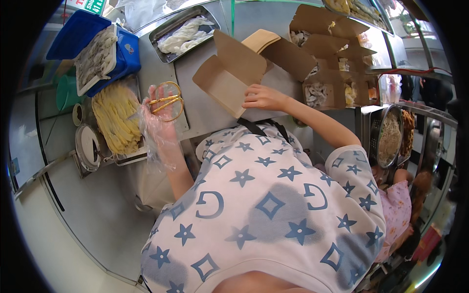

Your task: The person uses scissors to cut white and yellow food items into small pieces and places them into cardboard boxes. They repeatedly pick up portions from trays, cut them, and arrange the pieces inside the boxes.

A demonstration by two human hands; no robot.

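My left hand (161, 113), in a clear plastic glove, holds scissors with gold-coloured handles (168, 104). Bare, my right hand (262, 98) grips the near right corner of an open brown cardboard food box (220, 84) on the metal counter. Its lid stands raised, and no food shows inside it. Just behind the lid lies a stack of brown paper napkins (261, 39). Left of my left hand, pale yellow strips of food (117, 119) fill a tray. A metal tray (185, 34) beyond holds whitish, wet-looking food.
A blue tub (128, 51) with a white basket of greyish food stands back left. Several open cardboard boxes (333, 88) with food pieces sit at the right. Beyond my right elbow are a steel colander (381, 135) of shredded food and another person in pink (395, 208).
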